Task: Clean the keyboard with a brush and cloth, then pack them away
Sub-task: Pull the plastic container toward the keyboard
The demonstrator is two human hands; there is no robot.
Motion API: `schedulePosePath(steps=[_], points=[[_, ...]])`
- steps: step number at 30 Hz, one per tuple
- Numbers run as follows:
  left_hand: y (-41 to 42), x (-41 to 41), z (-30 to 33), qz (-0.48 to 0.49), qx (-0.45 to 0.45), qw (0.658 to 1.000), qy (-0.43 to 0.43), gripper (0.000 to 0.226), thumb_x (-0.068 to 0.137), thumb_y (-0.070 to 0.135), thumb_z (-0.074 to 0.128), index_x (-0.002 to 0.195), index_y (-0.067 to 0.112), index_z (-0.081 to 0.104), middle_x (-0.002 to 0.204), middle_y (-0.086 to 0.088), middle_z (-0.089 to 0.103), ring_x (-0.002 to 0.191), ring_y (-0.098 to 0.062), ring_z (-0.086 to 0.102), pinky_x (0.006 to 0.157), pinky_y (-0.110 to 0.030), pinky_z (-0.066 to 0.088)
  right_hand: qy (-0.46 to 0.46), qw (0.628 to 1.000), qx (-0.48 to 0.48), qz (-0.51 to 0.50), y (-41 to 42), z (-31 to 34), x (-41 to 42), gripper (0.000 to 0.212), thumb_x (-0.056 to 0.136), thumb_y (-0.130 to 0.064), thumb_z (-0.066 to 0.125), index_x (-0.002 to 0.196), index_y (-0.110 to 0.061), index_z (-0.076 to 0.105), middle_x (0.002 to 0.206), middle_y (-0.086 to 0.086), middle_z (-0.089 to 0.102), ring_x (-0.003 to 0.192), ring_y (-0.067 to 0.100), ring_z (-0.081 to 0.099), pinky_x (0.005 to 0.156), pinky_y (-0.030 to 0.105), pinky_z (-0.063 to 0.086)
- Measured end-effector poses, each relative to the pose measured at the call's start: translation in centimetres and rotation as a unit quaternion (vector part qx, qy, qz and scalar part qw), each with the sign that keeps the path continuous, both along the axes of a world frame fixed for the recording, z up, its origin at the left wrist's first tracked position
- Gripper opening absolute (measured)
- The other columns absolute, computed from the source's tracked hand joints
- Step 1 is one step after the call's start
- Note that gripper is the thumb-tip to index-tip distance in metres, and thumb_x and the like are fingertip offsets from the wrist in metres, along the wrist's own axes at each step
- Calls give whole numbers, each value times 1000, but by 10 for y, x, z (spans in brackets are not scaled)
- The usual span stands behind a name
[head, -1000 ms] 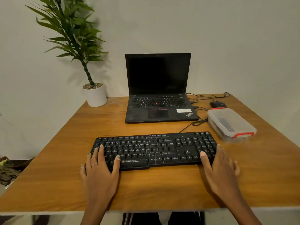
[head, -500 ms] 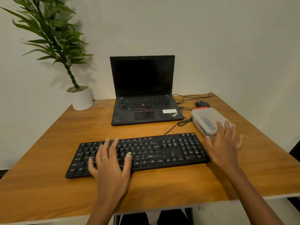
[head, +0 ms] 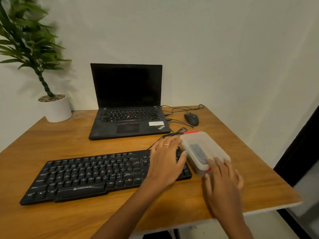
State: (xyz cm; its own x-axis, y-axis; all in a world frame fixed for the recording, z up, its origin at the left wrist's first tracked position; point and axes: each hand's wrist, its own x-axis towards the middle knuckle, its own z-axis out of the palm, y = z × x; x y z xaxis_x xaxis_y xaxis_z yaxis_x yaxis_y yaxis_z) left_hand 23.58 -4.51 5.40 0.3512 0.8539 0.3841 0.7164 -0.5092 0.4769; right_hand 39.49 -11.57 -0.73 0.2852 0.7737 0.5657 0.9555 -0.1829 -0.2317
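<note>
Wooden desk (head: 69,145) against pale wall, both hands (head: 165,163) (head: 222,185) spread open at lidded plastic box (head: 205,147), gripping nothing.

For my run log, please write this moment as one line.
stage: reaching box | left hand: open, beside plastic box | right hand: open, at its near end | lid: on | keyboard: untouched

The left hand (head: 166,163) covers the keyboard's (head: 96,173) keys at its three-o'clock end; contents of the lidded plastic box (head: 207,149) read only as a dark blur (unidentifiable).
</note>
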Motion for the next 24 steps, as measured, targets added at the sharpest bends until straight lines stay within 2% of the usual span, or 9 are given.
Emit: schedulePosePath(steps=[3, 5, 8, 9, 13, 16, 19, 21, 24], points=[[28, 40, 9, -32, -43, 999, 7, 47, 100, 33, 41, 144, 19, 38, 151, 1, 35, 140, -17, 25, 115, -38, 17, -8, 999, 49, -1, -5, -8, 5, 37, 89, -20, 54, 125, -16, 54, 129, 7, 58, 126, 23, 39, 94, 54, 40], [51, 60, 11, -30, -70, 997, 8, 42, 100, 28, 39, 141, 15, 41, 148, -4, 40, 138, -21, 29, 113, -41, 22, -5, 997, 78, 20, -6, -15, 7, 42, 88, -24, 42, 127, -15, 52, 130, 9, 58, 127, 24, 38, 93, 54, 42], [84, 78, 7, 8, -100, 995, 6, 36, 101, 26, 35, 124, 10, 57, 130, -11, 55, 125, -27, 43, 103, -42, 34, 18, 989, 137, 60, -8, -22, 9, 39, 87, -16, 57, 125, -11, 56, 128, 12, 58, 128, 30, 44, 93, 54, 47], [94, 82, 5, 18, -128, 992, 6, 37, 102, 27, 34, 116, 7, 61, 123, -14, 59, 119, -30, 48, 98, -43, 38, 12, 986, 151, 68, -8, -24, 10, 36, 88, -19, 55, 121, -8, 59, 126, 12, 60, 126, 31, 46, 97, 50, 46], [114, 90, 1, 10, -237, 970, -43, 47, 101, 33, 40, 96, -6, 64, 102, -28, 63, 96, -42, 58, 78, -43, 46, 21, 982, 167, 87, -9, -22, 10, 52, 100, -35, 28, 109, -3, 68, 117, 12, 65, 120, 31, 51, 113, 27, 24], [110, 93, 7, 2, -244, 968, -54, 45, 100, 32, 45, 91, -7, 65, 86, -29, 59, 79, -37, 52, 67, -40, 38, 42, 976, 184, 108, -10, -18, 9, 54, 101, -37, 28, 104, -3, 70, 112, 11, 67, 117, 32, 55, 114, 24, 22], [113, 98, 1, 26, -244, 967, -65, 48, 99, 36, 47, 101, -9, 63, 94, -25, 64, 92, -41, 59, 76, -43, 45, 47, 971, 206, 114, -11, -21, 10, 51, 99, -37, 33, 102, -3, 70, 110, 10, 68, 114, 32, 57, 112, 25, 28], [115, 100, -3, 52, -249, 964, -74, 50, 98, 41, 48, 103, -7, 63, 107, -26, 64, 102, -41, 59, 84, -44, 47, 53, 966, 226, 113, -12, -23, 9, 48, 98, -36, 36, 100, -3, 71, 109, 10, 68, 113, 31, 58, 102, 33, 43], [118, 102, -4, 65, -256, 961, -82, 47, 97, 41, 49, 101, -4, 64, 108, -23, 65, 102, -38, 59, 81, -41, 47, 67, 960, 250, 103, -14, -22, 7, 39, 93, -32, 45, 97, -4, 72, 108, 9, 69, 113, 30, 59, 93, 39, 50]])
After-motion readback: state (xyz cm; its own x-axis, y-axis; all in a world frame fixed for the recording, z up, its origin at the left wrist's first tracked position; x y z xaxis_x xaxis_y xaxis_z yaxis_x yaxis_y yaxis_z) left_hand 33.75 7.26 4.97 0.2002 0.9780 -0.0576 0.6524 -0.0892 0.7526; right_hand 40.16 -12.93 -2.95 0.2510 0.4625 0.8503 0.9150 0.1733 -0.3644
